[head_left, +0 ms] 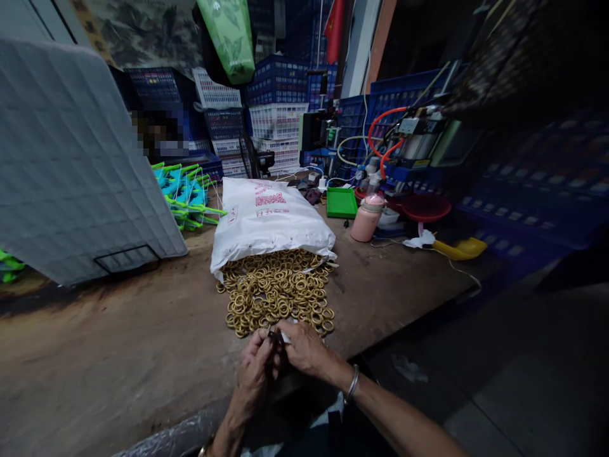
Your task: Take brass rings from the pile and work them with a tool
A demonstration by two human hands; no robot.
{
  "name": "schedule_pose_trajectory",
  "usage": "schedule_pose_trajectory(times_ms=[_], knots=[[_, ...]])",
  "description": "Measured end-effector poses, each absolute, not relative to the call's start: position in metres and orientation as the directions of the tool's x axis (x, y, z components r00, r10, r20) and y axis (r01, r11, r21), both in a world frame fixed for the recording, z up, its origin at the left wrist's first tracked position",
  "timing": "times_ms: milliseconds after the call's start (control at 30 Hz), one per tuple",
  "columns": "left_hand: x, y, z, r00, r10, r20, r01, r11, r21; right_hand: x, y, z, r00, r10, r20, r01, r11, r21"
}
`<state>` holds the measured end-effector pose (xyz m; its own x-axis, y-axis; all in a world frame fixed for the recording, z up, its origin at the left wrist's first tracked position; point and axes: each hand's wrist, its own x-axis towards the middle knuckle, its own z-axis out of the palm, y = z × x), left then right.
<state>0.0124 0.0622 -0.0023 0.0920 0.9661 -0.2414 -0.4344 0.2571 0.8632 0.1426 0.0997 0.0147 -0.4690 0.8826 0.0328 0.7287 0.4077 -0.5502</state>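
Observation:
A heap of brass-coloured rings [273,292] spills from the mouth of a white sack [271,219] with red print, which lies on the worktable. Just in front of the heap, at the table's near edge, my two hands meet. My left hand [257,365] is closed, its fingertips pinching a small dark piece that I cannot make out. Close against it, my right hand [304,348] is closed too, with a bit of something white showing at its fingers. A bracelet circles the right wrist. The fingers hide most of what is between them.
A tall pale padded panel [80,158] stands at the left, with bright green and blue frames [185,190] behind it. Towards the right are a pink bottle [367,219], a green tray [341,203], a red dish [425,207] and a yellow scoop [459,249]. Stacked crates [278,120] line the back.

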Motion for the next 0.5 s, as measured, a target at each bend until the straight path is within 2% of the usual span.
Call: schedule_pose_trajectory(times_ms=[300, 400, 500], knots=[[0.012, 0.063, -0.010, 0.049, 0.967, -0.249, -0.376, 0.249, 0.893, 0.140, 0.101, 0.017, -0.506, 0.860, -0.060, 0.775, 0.424, -0.468], [0.013, 0.059, -0.006, 0.066, 0.953, -0.295, -0.377, 0.297, 0.877, 0.141, 0.104, 0.016, -0.444, 0.894, -0.064, 0.837, 0.389, -0.385], [0.014, 0.054, 0.007, 0.116, 0.938, -0.327, -0.457, 0.343, 0.821, 0.146, 0.113, 0.015, -0.346, 0.937, -0.046, 0.900, 0.318, -0.297]])
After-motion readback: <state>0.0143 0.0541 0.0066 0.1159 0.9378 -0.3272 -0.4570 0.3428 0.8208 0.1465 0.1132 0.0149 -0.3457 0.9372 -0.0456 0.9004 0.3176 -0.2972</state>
